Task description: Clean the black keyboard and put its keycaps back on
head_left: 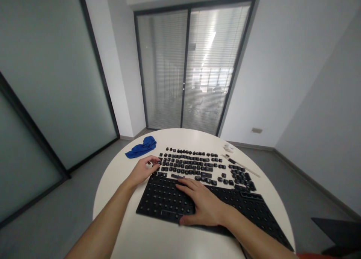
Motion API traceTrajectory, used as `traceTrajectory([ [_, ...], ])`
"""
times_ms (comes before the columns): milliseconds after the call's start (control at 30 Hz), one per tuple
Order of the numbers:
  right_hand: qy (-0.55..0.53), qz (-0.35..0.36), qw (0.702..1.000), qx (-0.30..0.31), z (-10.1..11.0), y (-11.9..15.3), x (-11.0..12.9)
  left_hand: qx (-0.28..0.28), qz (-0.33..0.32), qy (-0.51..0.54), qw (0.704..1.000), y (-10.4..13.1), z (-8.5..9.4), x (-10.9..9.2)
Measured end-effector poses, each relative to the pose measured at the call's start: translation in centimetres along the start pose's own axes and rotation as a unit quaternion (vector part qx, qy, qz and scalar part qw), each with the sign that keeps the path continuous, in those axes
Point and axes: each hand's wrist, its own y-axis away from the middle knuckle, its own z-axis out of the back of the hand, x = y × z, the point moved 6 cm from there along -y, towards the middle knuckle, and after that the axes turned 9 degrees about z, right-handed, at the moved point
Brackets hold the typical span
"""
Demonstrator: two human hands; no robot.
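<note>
Loose square black keycaps (190, 163)

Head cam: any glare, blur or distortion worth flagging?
Head view: wide-angle stretch, door frame leaning outward; bright streak behind the blinds; keyboard base dark, low contrast; keycaps slightly soft, legends too small to read.

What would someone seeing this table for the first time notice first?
Probably the rows of loose black keycaps across the middle of the round table, with the left hand at their left end. Just nearer lies the stripped keyboard, under the spread right hand. The blue cloth stands out at the far left.
</note>
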Motion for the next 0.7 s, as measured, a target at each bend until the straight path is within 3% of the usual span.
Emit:
traceTrajectory([
  [167, 0.0, -0.005, 1.0, -0.001, 0.1, 0.4, 0.0, 0.056, 0.002, -0.05, 0.997, 0.1, 0.4, -1.0],
  [300, -0.005, -0.003, 1.0, -0.006, 0.1, 0.4, -0.1, 0.109, 0.005, -0.065, 0.992, 1.5, 1.0, -0.4],
  [433, -0.008, -0.001, 1.0, -0.004, 0.0, 0.4, -0.1, 0.068, 0.038, -0.045, 0.996, 3.2, 1.7, 1.9],
  [700, 0.008, -0.011, 1.0, 0.013, 0.0, 0.3, 0.1, 0.093, 0.05, -0.027, 0.994, 3.7, 1.1, 3.4],
])
